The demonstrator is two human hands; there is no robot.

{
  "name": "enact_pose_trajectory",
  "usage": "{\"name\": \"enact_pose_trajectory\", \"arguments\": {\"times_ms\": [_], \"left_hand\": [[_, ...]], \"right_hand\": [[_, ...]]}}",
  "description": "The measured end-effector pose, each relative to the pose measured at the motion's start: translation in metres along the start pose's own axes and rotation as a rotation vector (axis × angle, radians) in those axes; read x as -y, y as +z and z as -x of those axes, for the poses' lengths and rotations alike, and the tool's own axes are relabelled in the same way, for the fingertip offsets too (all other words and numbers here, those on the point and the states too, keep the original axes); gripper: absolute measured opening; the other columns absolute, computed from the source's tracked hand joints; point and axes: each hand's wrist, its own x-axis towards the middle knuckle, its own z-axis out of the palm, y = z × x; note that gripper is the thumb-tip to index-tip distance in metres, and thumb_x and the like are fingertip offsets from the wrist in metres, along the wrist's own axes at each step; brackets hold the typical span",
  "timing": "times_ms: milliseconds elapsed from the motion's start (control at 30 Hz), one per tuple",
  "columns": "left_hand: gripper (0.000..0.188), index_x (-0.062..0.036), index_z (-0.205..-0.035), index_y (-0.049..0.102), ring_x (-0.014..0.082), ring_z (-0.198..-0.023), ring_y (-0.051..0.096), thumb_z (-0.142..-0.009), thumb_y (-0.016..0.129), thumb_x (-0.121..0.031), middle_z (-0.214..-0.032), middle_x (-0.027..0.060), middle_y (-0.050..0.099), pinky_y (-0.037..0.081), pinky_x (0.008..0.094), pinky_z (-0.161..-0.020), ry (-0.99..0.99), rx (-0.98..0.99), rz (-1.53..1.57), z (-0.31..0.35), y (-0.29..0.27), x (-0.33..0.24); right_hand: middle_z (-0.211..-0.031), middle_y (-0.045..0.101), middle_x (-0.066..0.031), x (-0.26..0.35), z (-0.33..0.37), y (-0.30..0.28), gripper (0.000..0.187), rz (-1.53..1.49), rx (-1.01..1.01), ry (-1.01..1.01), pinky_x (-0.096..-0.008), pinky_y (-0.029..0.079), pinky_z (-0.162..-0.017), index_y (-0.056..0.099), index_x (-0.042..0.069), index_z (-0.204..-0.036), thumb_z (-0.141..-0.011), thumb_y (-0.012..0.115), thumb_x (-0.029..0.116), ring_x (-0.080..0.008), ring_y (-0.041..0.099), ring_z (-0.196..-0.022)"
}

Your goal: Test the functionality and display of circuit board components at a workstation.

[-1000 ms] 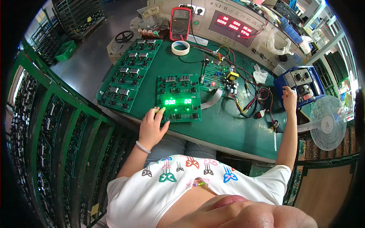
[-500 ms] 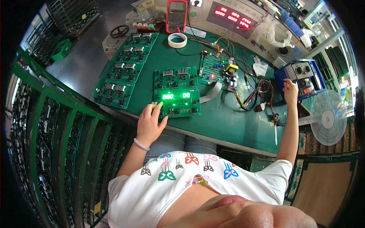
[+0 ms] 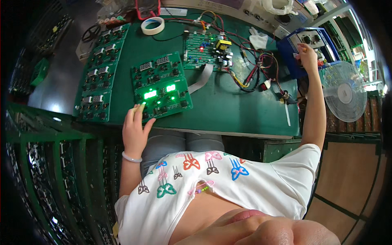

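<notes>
My left hand reaches over the bench's near edge, fingertips on the lower left part of a green circuit board panel; its thumb stands apart. Two display blocks and small lamps on the panel's nearer half glow green, while the farther half is unlit. A grey ribbon cable links the panel to a second green board with a red lamp and a yellow transformer. At the right, my right hand is closed with bent fingers at the front of a blue box with knobs. What its fingers grip is hidden.
Several display boards lie in a row at the left. Behind the panel are a tape roll and a red-framed meter, partly cut off. Tangled wires spread before the blue box. A fan stands at the right.
The view has tilted and shifted, so the bench sits higher and farther left. My left hand stays on the panel, my right hand at the blue box. The green displays stay lit.
</notes>
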Motion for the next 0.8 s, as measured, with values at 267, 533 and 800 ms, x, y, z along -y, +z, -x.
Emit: {"name": "enact_pose_trajectory", "arguments": {"times_ms": [267,533,800], "left_hand": [[0.062,-0.0064,-0.137,0.053,0.0359,-0.112,0.059,-0.083,0.075,-0.026,-0.122,0.016,0.059,0.05,0.0421,-0.092,-0.092,0.006,0.016,-0.001,0.003,-0.001],[0.061,-0.0075,-0.136,0.053,0.0353,-0.113,0.059,-0.083,0.074,-0.03,-0.126,0.0155,0.06,0.05,0.0419,-0.094,-0.104,-0.012,-0.018,0.001,0.006,0.0],[0.06,-0.0055,-0.132,0.055,0.0319,-0.111,0.061,-0.081,0.075,-0.031,-0.118,0.0135,0.06,0.051,0.039,-0.093,-0.08,-0.032,-0.055,0.001,0.006,-0.002]], "right_hand": [[-0.121,0.068,-0.0176,-0.01,-0.079,-0.048,0.051,0.519,-0.087,0.314,-0.0496,0.051,-0.091,0.072,0.012,-0.116,-0.095,0.052,0.053,-0.0379,0.062,-0.115],[-0.142,0.056,-0.0137,-0.032,-0.134,-0.008,0.068,0.691,0.104,0.446,-0.0508,0.043,-0.103,0.061,0.014,-0.134,-0.095,0.043,0.065,-0.033,0.053,-0.132],[-0.125,0.064,-0.0193,-0.072,-0.172,-0.013,0.047,0.949,0.314,0.009,-0.0504,0.051,-0.092,0.066,0.007,-0.117,-0.09,0.062,0.045,-0.0393,0.062,-0.115]]}}
